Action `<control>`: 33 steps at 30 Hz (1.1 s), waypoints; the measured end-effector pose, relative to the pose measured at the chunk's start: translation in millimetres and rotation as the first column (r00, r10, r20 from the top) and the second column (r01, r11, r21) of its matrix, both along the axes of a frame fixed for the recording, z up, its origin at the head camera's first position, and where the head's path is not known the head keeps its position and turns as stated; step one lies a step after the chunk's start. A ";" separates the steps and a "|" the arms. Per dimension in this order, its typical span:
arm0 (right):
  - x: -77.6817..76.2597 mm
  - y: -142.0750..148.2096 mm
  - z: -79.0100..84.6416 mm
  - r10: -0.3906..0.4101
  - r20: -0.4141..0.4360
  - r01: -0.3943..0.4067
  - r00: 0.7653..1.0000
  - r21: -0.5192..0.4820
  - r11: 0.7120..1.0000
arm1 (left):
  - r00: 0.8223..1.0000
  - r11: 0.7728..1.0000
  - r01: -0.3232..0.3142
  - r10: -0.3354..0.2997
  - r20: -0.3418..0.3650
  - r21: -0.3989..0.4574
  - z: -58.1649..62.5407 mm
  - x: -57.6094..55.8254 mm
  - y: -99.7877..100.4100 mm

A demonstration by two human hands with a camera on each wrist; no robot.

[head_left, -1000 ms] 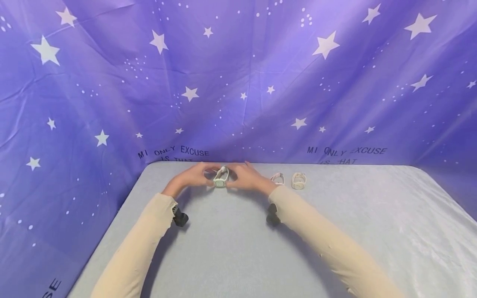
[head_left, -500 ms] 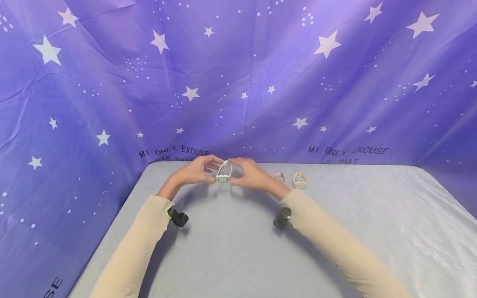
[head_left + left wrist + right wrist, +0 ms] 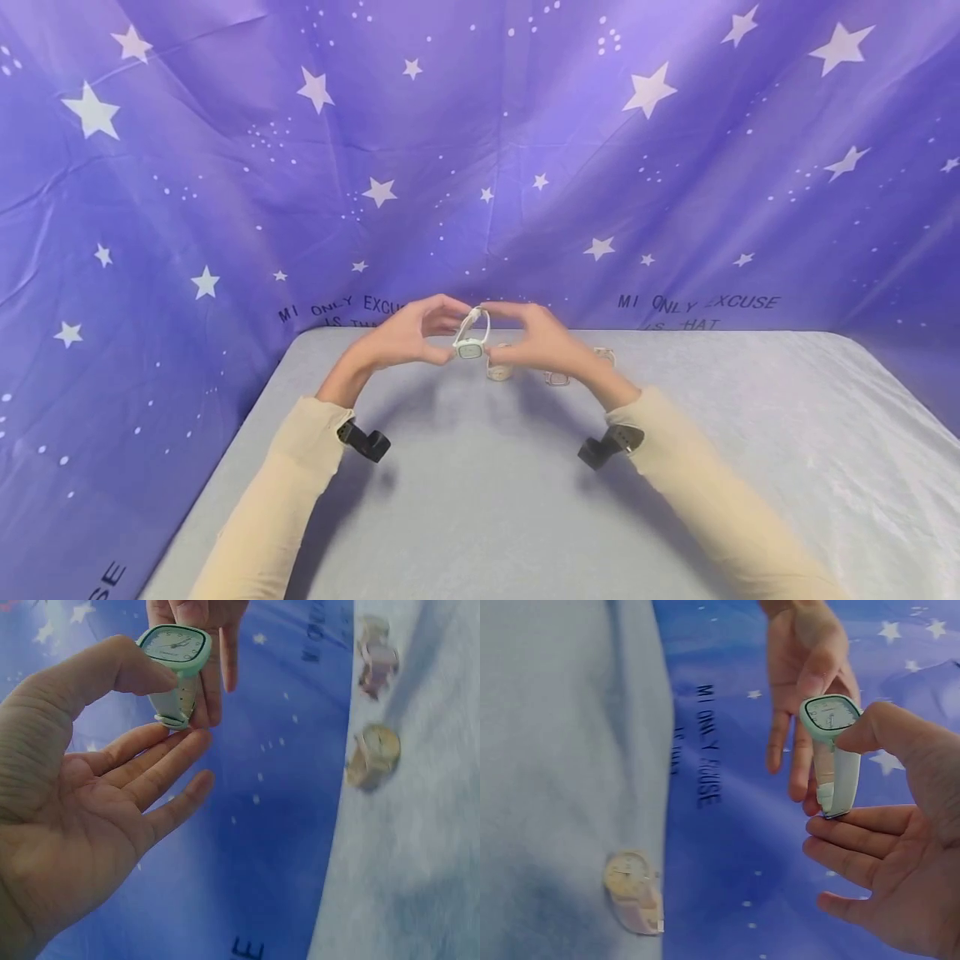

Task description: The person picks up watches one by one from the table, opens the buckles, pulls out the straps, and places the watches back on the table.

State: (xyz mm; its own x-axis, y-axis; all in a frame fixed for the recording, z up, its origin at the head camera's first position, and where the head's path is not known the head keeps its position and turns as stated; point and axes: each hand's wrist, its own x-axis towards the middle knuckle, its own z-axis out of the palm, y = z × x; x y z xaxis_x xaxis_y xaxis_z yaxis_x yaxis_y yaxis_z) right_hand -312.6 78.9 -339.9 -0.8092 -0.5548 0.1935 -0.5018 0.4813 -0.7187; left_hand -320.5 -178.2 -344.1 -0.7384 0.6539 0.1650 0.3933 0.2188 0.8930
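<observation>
A mint-green wristwatch (image 3: 470, 348) with a rounded square dial is held up over the back of the table, its strap closed in a loop. My left hand (image 3: 401, 335) grips it from one side, thumb at the case and fingertips at the buckle end of the strap. From the opposite side my right hand (image 3: 546, 340) holds it the same way. In the left wrist view the dial of the wristwatch (image 3: 176, 645) faces up. The right wrist view shows the pale strap of the wristwatch (image 3: 846, 780) hanging below the case, between both hands' fingers.
Three other watches stand on the grey cloth-covered table (image 3: 480, 500): a beige watch (image 3: 498, 373), a pinkish watch (image 3: 557, 378) and a cream watch (image 3: 604, 353) partly behind the right forearm. A purple star-printed curtain (image 3: 480, 125) hangs behind the table's back edge.
Both hands have lifted the mint-green wristwatch and carried it slightly right. A beige watch has come into view behind the right hand; the right forearm now overlaps the cream watch.
</observation>
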 end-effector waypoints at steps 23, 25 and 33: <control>41.4 71.1 21.4 -0.001 -0.076 -0.006 0.997 -0.093 0.996 | 0.982 1.000 0.025 -0.021 -0.185 0.019 27.7 27.5 65.5; 45.5 74.7 22.3 -0.004 -0.071 -0.005 0.997 -0.113 0.994 | 0.981 0.999 0.031 -0.027 -0.192 0.021 29.4 29.8 68.9; 54.7 82.6 26.2 0.035 0.033 -0.027 0.999 -0.222 0.975 | 0.995 0.990 0.085 -0.079 -0.058 0.117 30.7 37.5 82.5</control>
State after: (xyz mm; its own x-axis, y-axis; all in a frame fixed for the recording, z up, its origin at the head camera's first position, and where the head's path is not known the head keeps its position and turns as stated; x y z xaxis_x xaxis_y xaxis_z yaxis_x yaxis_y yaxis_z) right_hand -257.9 161.5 -313.6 -0.8012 -0.5261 0.2852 -0.4856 0.2929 -0.8237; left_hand -282.9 -95.8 -313.3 -0.6714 0.6852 0.2824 0.4526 0.0774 0.8883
